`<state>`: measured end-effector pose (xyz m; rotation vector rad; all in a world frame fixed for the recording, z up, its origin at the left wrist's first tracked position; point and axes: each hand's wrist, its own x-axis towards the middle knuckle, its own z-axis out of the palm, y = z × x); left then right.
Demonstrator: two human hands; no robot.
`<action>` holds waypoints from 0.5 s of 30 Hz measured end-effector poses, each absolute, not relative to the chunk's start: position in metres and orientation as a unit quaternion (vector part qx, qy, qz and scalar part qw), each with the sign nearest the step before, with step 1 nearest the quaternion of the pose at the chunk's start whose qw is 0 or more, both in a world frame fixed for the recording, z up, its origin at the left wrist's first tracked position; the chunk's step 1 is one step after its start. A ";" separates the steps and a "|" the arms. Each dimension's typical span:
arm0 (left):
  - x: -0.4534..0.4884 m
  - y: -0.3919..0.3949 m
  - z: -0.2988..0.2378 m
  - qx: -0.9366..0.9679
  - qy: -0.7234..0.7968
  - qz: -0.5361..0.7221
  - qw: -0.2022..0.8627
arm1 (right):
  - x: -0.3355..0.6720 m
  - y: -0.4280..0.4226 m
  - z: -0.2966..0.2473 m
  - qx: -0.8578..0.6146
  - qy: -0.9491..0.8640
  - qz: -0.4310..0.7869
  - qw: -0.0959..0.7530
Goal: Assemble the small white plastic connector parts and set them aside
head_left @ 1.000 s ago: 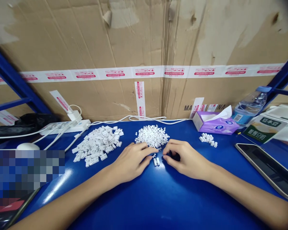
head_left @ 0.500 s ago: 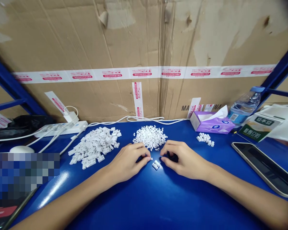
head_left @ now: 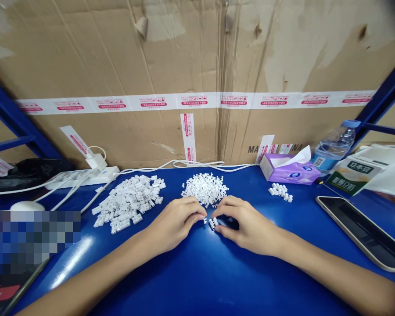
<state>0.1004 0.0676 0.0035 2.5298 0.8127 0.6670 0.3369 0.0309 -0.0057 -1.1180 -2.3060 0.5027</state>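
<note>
My left hand [head_left: 176, 221] rests on the blue table [head_left: 217, 281] with curled fingers, its tips pinching a tiny white piece. My right hand [head_left: 245, 224] lies beside it, fingers closed on a small white connector [head_left: 212, 222] between the two hands. Just beyond the fingertips sits a heap of tiny white parts [head_left: 204, 188]. A larger heap of white connector housings [head_left: 128, 202] lies to the left. A small cluster of white pieces [head_left: 279, 192] sits to the right.
A purple tissue pack [head_left: 289, 171], a water bottle [head_left: 334, 145] and a green-labelled packet [head_left: 352, 175] stand at the back right. A phone [head_left: 365, 235] lies at the right. A power strip with cables [head_left: 82, 175] and a white mouse [head_left: 26, 205] are at the left. Cardboard boxes form the back wall.
My right hand has moved left and closed on the small connector, which lay free on the table before. My left fingertips have come in close to it.
</note>
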 end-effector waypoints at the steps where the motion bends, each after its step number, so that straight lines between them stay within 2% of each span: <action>1: 0.101 0.067 0.003 0.905 0.292 0.236 0.200 | 0.336 0.031 -0.006 -0.415 -0.850 0.182 0.268; 15: 0.104 0.059 0.000 0.910 0.293 0.238 0.170 | 0.330 0.029 -0.007 -0.432 -0.833 0.185 0.291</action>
